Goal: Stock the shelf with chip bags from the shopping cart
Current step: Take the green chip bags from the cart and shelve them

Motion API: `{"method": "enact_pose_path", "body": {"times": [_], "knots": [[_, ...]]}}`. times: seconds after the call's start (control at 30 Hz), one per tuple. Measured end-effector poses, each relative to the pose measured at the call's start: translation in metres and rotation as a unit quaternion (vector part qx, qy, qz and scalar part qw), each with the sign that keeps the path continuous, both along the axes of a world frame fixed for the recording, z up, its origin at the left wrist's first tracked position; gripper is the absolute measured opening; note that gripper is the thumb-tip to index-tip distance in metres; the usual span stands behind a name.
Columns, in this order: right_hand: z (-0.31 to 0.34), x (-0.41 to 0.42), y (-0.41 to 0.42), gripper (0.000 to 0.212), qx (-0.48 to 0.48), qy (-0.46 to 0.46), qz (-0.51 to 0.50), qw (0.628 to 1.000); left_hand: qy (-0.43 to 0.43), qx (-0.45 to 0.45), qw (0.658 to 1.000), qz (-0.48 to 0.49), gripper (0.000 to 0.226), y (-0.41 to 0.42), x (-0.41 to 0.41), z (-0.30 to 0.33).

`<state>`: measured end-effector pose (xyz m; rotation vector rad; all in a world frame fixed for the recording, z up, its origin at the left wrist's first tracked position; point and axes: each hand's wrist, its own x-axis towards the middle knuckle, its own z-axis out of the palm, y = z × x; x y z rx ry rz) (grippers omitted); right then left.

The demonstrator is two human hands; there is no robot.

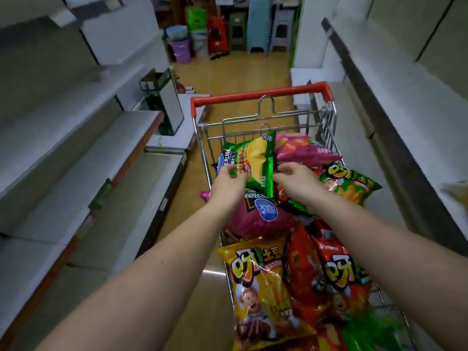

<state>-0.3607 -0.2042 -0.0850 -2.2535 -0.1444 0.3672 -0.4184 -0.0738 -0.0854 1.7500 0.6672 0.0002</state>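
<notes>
Nearest you, a yellow chip bag (pixel 260 290) and a red chip bag (pixel 336 277) lie flat on the pile in the shopping cart (pixel 260 93), with a magenta bag (pixel 255 219) just beyond them. Leave these for now; they are under your forearms and not in your grip.

Farther out, both your hands meet on the green chip bag (pixel 258 165), which stands tilted on top of the heap. Your left hand (pixel 230 182) curls its fingers round the bag's left edge. Your right hand (pixel 295 177) has its fingers bent at the bag's right edge; whether it already pinches the foil or only touches it, you cannot tell from here. Hold the seams, not the puffed middle, so you do not crush the chips, and lift straight up so the pink bag (pixel 304 150) touching it on the right does not slide out over the cart's wire side.

Beyond and to the left, the shelf (pixel 83 158) stands bare at several levels, near the cart. Swing the bag left to it and stand it face out.
</notes>
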Motion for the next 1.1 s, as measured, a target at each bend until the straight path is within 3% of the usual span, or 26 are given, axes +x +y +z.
{"method": "enact_pose_path", "body": {"times": [0.13,0.3,0.43,0.63,0.77,0.87,0.93,1.0,1.1], "knots": [[-0.03,0.031,0.013,0.051,0.001,0.043,-0.026,0.999,0.021,-0.011,1.0,0.021,0.049,0.004,0.023,-0.016],[-0.05,0.053,0.03,0.035,-0.001,0.07,-0.017,0.997,0.042,-0.041,0.997,0.051,0.048,0.014,0.051,-0.033],[-0.052,0.061,0.041,0.041,-0.08,0.039,0.024,0.996,0.052,-0.075,0.994,0.06,0.036,0.023,0.064,-0.037],[-0.042,0.065,0.057,0.025,-0.125,-0.063,0.097,0.985,0.06,-0.065,0.995,0.056,0.034,0.037,0.071,-0.034],[-0.02,0.053,0.062,0.022,-0.046,-0.154,0.087,0.983,0.065,-0.141,0.982,0.109,0.029,0.051,0.065,-0.025],[-0.002,0.046,0.055,0.023,0.08,-0.195,0.025,0.977,0.066,-0.23,0.964,0.114,0.058,0.059,0.063,-0.012],[0.008,0.042,0.046,0.023,0.199,-0.16,-0.04,0.966,0.042,-0.304,0.947,0.095,0.071,0.057,0.066,0.001],[0.012,0.032,0.036,0.028,0.308,-0.089,-0.104,0.941,0.004,-0.385,0.921,0.06,0.069,0.047,0.073,0.015],[0.0,0.015,0.02,0.029,0.344,0.002,-0.132,0.93,-0.031,-0.41,0.912,-0.017,0.065,0.023,0.083,0.033]]}}
